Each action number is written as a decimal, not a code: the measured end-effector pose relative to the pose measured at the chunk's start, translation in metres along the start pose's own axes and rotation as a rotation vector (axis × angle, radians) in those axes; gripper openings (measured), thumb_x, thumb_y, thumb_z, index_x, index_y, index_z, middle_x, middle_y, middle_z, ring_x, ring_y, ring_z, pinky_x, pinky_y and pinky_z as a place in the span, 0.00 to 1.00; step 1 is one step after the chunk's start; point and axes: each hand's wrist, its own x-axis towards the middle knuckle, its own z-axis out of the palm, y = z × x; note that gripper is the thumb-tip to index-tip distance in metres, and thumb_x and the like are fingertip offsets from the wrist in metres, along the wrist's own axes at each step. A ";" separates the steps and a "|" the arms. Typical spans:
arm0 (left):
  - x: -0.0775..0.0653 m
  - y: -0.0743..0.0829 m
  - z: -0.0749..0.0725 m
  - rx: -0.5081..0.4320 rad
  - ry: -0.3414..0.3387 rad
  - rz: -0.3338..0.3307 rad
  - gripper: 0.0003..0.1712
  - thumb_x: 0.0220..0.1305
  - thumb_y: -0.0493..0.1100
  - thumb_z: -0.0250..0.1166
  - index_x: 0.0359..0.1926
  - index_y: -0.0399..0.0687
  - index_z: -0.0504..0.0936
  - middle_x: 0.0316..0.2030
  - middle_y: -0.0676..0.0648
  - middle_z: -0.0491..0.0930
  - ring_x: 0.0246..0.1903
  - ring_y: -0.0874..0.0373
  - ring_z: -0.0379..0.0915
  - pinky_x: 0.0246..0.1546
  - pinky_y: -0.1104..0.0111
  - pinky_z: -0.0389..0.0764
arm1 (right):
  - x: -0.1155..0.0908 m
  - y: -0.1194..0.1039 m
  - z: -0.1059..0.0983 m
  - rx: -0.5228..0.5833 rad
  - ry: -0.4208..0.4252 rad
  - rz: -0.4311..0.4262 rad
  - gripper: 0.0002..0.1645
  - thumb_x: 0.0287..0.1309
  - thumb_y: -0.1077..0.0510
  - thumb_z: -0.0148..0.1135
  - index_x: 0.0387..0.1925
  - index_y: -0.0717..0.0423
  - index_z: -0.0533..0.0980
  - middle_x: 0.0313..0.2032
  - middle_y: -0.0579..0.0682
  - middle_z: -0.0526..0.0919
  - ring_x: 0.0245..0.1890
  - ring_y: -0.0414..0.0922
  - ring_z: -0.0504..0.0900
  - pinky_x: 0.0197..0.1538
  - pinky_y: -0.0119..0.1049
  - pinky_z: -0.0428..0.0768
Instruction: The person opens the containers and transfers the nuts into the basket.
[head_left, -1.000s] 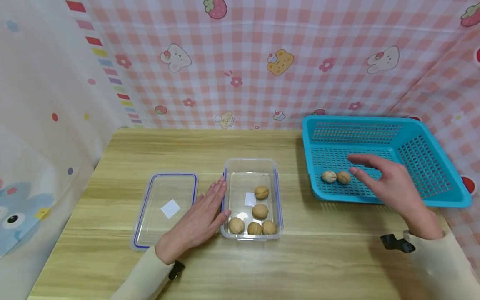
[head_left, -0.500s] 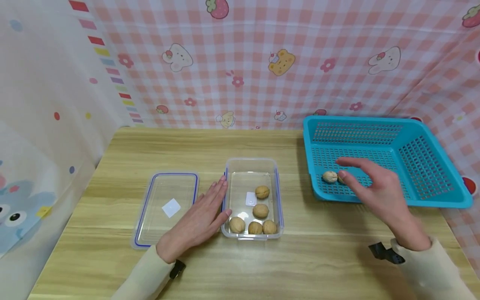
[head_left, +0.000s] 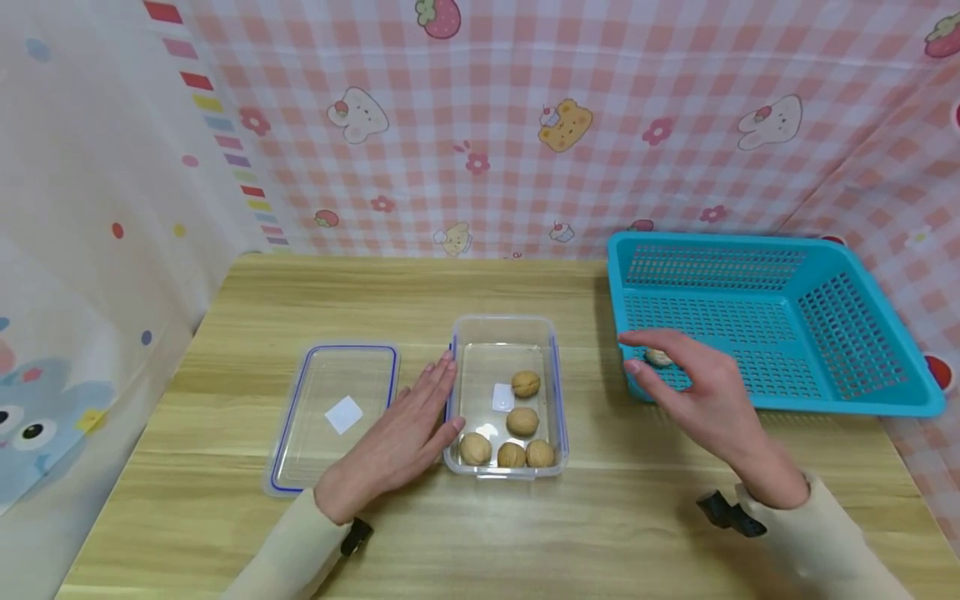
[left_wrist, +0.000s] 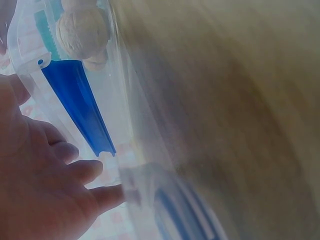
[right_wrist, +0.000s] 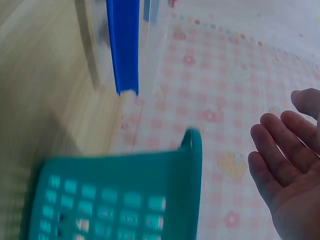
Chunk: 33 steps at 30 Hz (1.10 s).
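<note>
My left hand (head_left: 397,433) lies with straight fingers along the left side of a clear plastic box (head_left: 495,354). Several walnuts (head_left: 522,422) sit inside that box, mostly toward its near end. Over the near left rim of a turquoise basket (head_left: 757,312) hovers my right hand (head_left: 701,392), thumb and forefinger apart. No object shows in its fingers (right_wrist: 272,145) in the right wrist view. Just beyond them, one walnut (head_left: 658,357) shows partly in the basket; the hand covers the spot where a second one lay. In the left wrist view, fingers (left_wrist: 85,171) stand beside the box's blue clip (left_wrist: 80,107).
A clear lid (head_left: 333,458) with a blue seal lies on the wooden table (head_left: 600,533), left of the box and partly under my left hand. Patterned curtains (head_left: 480,92) hang behind the table and at both sides.
My right hand has moved left across the basket to its near left rim, covering the right-hand walnut there. The left hand and the walnuts in the box stay in place.
</note>
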 end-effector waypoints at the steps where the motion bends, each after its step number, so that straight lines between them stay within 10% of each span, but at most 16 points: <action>1: 0.000 0.000 0.000 -0.001 -0.003 -0.002 0.43 0.82 0.59 0.48 0.82 0.42 0.43 0.82 0.46 0.38 0.80 0.42 0.42 0.74 0.40 0.57 | 0.001 -0.001 0.003 0.001 -0.008 -0.004 0.19 0.71 0.49 0.67 0.54 0.58 0.85 0.48 0.50 0.89 0.49 0.35 0.85 0.52 0.20 0.76; 8: 0.001 0.001 -0.001 0.003 -0.017 -0.011 0.43 0.82 0.59 0.47 0.83 0.43 0.43 0.82 0.47 0.38 0.80 0.43 0.41 0.74 0.40 0.57 | 0.004 -0.012 0.022 0.016 -0.118 0.052 0.23 0.57 0.65 0.73 0.56 0.58 0.83 0.51 0.50 0.88 0.51 0.46 0.86 0.59 0.24 0.76; 16: 0.001 0.001 -0.001 0.009 -0.018 -0.007 0.43 0.82 0.60 0.47 0.82 0.42 0.43 0.82 0.47 0.38 0.80 0.43 0.41 0.74 0.40 0.57 | 0.007 -0.013 0.055 0.059 -0.122 -0.059 0.18 0.73 0.50 0.64 0.54 0.58 0.84 0.49 0.51 0.89 0.49 0.49 0.88 0.57 0.33 0.83; 33: 0.000 0.001 -0.002 0.002 -0.032 -0.014 0.43 0.82 0.59 0.47 0.83 0.43 0.42 0.83 0.47 0.36 0.80 0.42 0.41 0.75 0.40 0.56 | 0.019 -0.005 0.090 -0.021 -0.365 0.005 0.23 0.60 0.60 0.75 0.56 0.59 0.82 0.55 0.54 0.86 0.57 0.53 0.84 0.60 0.55 0.82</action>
